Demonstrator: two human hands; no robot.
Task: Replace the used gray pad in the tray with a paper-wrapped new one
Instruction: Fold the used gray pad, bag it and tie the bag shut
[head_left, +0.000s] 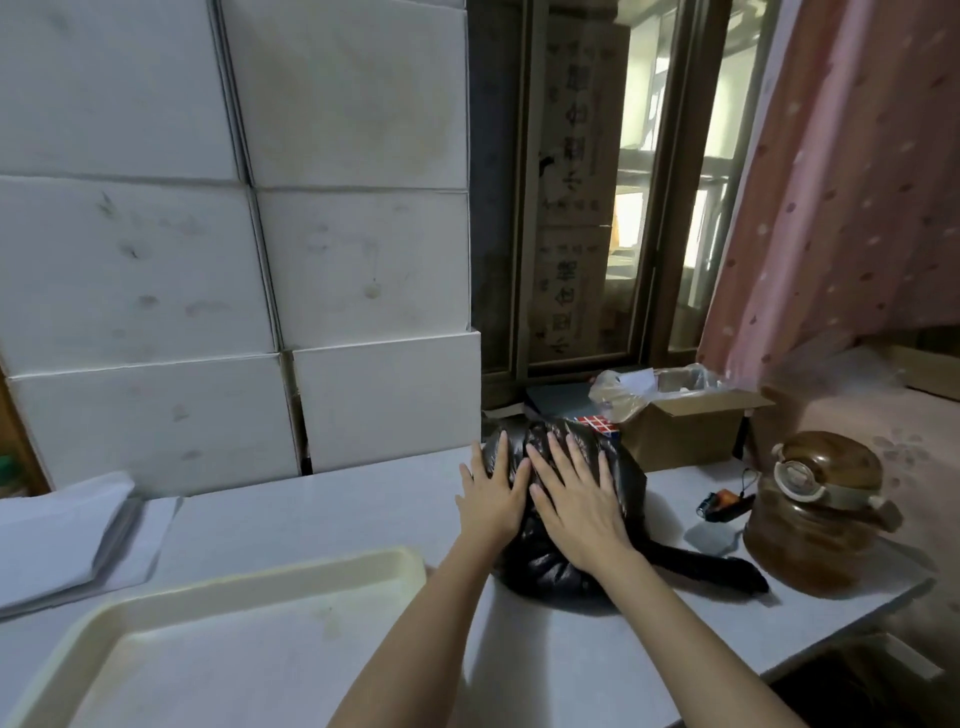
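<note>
A cream plastic tray (363, 569) lies at the near left of the white table, with nothing in it. A flat paper-wrapped pad (67, 530) rests on the table to the tray's far left. A bulging black plastic bag (550, 564) sits at the table's middle right. My left hand (493, 493) and my right hand (576, 499) lie flat on top of the bag, fingers spread, side by side. No gray pad is visible.
Stacked white cartons (234, 234) wall off the back left. A brown lidded jar (821, 509) stands right of the bag, with a small black-and-orange gadget (724, 505) beside it. An open cardboard box (685, 421) and a puzzle cube (597, 423) sit behind. The table edge (831, 644) runs close on the right.
</note>
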